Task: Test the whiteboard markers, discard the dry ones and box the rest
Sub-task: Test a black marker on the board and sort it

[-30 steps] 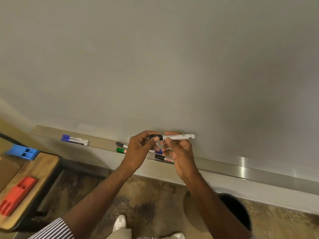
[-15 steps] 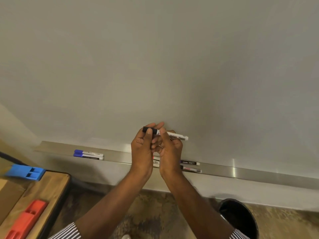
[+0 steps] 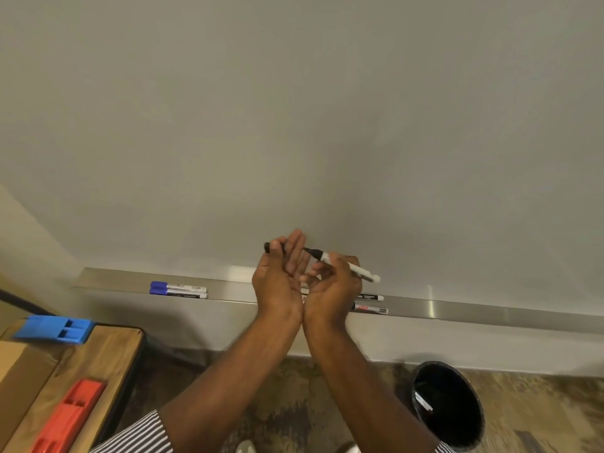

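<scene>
My right hand [image 3: 330, 286] grips an uncapped white marker with a black tip [image 3: 354, 269], tip pointing up-left toward the whiteboard [image 3: 294, 109]. My left hand [image 3: 277, 276] holds the black cap [image 3: 267, 246] between thumb and fingers, just left of the tip. On the metal tray [image 3: 457, 311] lie two blue-capped markers [image 3: 178, 289] at the left and two black-labelled markers [image 3: 371, 303] partly hidden behind my right hand.
A black waste bin [image 3: 447, 403] with a marker inside stands on the floor at lower right. At the left a wooden table [image 3: 98, 351] carries a blue holder [image 3: 54, 328], a red holder [image 3: 68, 416] and a cardboard box [image 3: 19, 371].
The cap has come off the marker: my left hand pulled it left while my right hand drew the marker right. Both hands rose slightly in front of the board.
</scene>
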`<action>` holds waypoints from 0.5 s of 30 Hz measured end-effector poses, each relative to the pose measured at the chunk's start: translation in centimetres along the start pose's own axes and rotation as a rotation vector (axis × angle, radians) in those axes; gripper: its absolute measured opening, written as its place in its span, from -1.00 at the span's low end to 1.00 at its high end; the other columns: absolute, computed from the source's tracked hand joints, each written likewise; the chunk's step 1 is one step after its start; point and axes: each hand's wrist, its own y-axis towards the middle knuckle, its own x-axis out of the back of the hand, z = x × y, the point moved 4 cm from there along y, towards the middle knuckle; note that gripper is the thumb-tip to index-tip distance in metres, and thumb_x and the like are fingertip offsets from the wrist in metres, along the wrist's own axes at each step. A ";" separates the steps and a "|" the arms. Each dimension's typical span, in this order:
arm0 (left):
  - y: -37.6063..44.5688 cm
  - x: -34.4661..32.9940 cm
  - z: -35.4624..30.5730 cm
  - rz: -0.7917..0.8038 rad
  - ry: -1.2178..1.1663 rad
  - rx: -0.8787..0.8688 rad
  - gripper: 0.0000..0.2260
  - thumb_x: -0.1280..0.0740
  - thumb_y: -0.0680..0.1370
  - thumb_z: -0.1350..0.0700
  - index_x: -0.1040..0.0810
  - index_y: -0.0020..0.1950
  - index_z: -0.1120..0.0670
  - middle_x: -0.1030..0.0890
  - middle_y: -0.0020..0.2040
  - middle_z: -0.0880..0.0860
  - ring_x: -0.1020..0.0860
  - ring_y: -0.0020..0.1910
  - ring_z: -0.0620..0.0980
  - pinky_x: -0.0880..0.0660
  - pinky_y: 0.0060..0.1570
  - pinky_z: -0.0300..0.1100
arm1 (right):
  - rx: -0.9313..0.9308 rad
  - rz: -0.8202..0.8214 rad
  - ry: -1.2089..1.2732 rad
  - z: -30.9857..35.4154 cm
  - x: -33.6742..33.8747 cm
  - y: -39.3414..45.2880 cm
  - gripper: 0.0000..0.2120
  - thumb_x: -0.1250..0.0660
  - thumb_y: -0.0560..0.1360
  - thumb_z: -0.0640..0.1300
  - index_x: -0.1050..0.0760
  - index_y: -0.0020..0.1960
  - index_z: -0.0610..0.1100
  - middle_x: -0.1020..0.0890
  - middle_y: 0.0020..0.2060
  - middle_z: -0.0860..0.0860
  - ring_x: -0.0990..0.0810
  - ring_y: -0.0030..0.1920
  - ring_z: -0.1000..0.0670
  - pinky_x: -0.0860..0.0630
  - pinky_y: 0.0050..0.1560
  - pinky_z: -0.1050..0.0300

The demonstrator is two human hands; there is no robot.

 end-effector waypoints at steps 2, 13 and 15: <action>0.2 -0.1 -0.2 -0.012 -0.022 0.012 -0.82 -0.22 0.69 0.07 -0.55 0.06 0.14 -0.71 0.14 0.15 -0.68 0.16 0.06 -0.59 0.21 -0.02 | -0.010 -0.026 0.079 0.2 -0.1 0.3 -0.76 -0.23 0.61 -0.32 -0.46 -0.23 -0.15 -0.52 -0.44 -0.06 -0.52 -0.41 -0.01 -0.49 -0.37 0.13; 1.2 -5.1 -6.2 0.439 0.617 -0.492 -0.80 -0.10 0.73 0.08 -0.48 0.07 0.10 -0.69 0.13 0.10 -0.62 0.21 0.08 -0.58 0.17 0.09 | 0.242 0.275 0.071 7.3 -4.4 2.0 -0.95 -0.27 0.50 -0.23 -0.45 -0.15 -0.15 -0.51 -0.35 -0.07 -0.51 -0.39 -0.01 -0.49 -0.47 0.14; 1.0 -7.2 -8.5 0.565 0.716 -0.669 -0.84 -0.13 0.71 0.10 -0.50 0.10 0.06 -0.67 0.11 0.09 -0.61 0.20 0.10 -0.56 0.18 0.07 | 0.322 0.345 0.059 10.0 -6.3 2.6 -0.94 -0.26 0.52 -0.25 -0.44 -0.14 -0.15 -0.52 -0.35 -0.05 -0.52 -0.38 -0.02 -0.51 -0.47 0.14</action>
